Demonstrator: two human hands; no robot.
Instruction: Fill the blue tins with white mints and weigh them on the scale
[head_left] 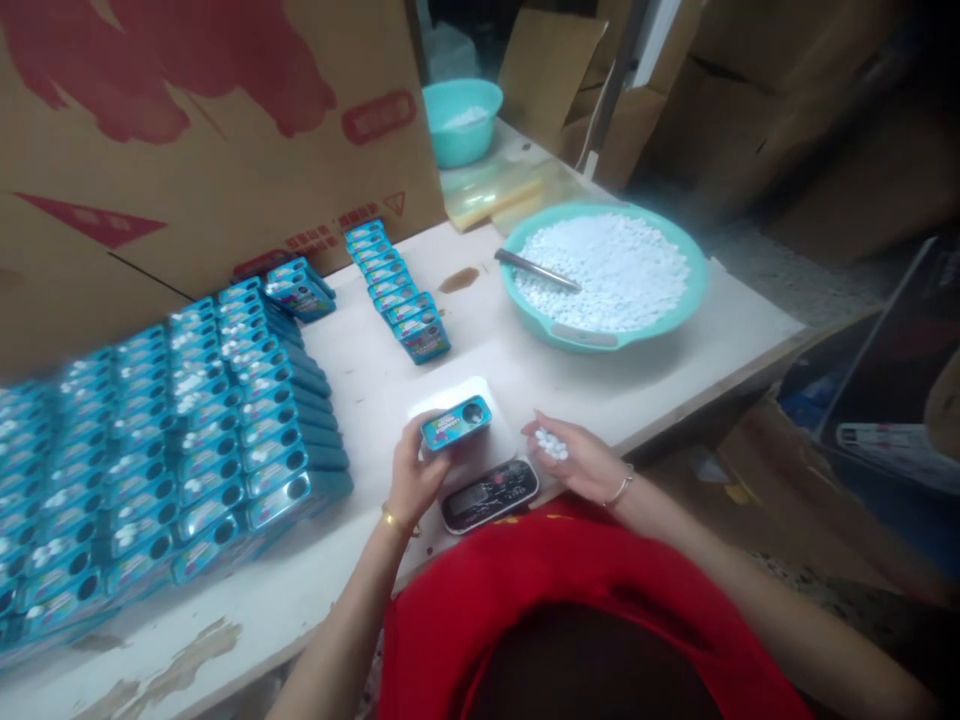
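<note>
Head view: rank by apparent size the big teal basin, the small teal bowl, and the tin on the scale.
1. big teal basin
2. small teal bowl, though it sits farther away
3. tin, held by the left hand

1. We count two hands: the left hand (pixel 415 478) and the right hand (pixel 574 462).
2. We see one blue tin (pixel 456 422) on one white scale (pixel 480 455).
3. We count two teal bowls: a big bowl (pixel 600 335) and a small bowl (pixel 461 120).
4. We see one metal scoop (pixel 536 270).
5. We cannot count the stacked tins (pixel 187 440); a short row of tins (pixel 397 290) holds roughly nine.
</note>
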